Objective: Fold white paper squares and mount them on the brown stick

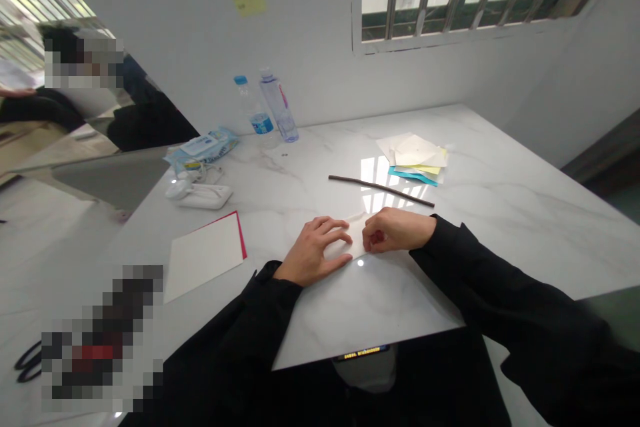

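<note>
A small piece of white paper (pixel 357 235) lies on the marble-patterned table between my two hands. My left hand (pixel 320 247) rests at its left side, fingers apart and bent, the fingertips on the paper. Over the paper's right end, my right hand (pixel 387 230) is closed, with its curled fingers pressed together at the paper's edge; that edge is partly hidden beneath them. Just beyond the hands lies a thin dark brown stick (pixel 383 189), slightly bent.
Stacked paper pieces (pixel 413 153) lie at the back right. At left are a white sheet (pixel 205 257) over red paper, a white device (pixel 205 196), a wipes pack (pixel 205 147) and two bottles (pixel 281 107). Black scissor handles (pixel 30 360) show lower left. A person sits far left.
</note>
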Available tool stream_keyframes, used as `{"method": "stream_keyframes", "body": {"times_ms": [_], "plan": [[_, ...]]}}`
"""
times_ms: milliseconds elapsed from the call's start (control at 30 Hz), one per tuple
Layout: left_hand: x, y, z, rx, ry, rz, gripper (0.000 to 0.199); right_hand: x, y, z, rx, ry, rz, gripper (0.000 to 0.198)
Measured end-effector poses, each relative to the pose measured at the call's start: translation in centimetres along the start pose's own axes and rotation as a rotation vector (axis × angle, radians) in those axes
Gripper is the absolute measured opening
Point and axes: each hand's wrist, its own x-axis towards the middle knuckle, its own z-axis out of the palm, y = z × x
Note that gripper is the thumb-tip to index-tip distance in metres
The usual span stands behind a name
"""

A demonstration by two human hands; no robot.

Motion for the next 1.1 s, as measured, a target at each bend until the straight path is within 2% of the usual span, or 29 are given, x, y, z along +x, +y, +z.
{"method": "stream_keyframes", "body": {"times_ms": [400, 567, 700, 867, 967, 1100], "plan": [[-0.1, 0.2, -0.2, 0.002, -0.007, -0.015, 0.019, -0.8, 0.2, -1.0, -0.037, -0.007, 0.125, 0.015], [-0.3, 0.7, -0.9, 0.025, 0.000, -0.031, 0.014, -0.6, 0.5, -1.0, -0.130, 0.093, 0.170, 0.017], [-0.5, 1.1, -1.2, 0.079, -0.011, -0.029, 0.022, -0.4, 0.8, -0.8, -0.188, 0.186, 0.207, 0.017], [-0.6, 2.1, -0.6, 0.114, -0.021, -0.073, 0.033, 0.0, 0.8, -0.3, -0.169, 0.330, 0.299, 0.021], [-0.6, 2.9, 0.0, 0.129, -0.007, -0.126, 0.033, 0.4, 0.5, 0.2, -0.120, 0.390, 0.254, 0.019], [-0.4, 3.2, 0.5, 0.147, -0.006, -0.149, 0.036, 1.1, 0.2, 1.1, -0.050, 0.296, 0.128, 0.008]]}}
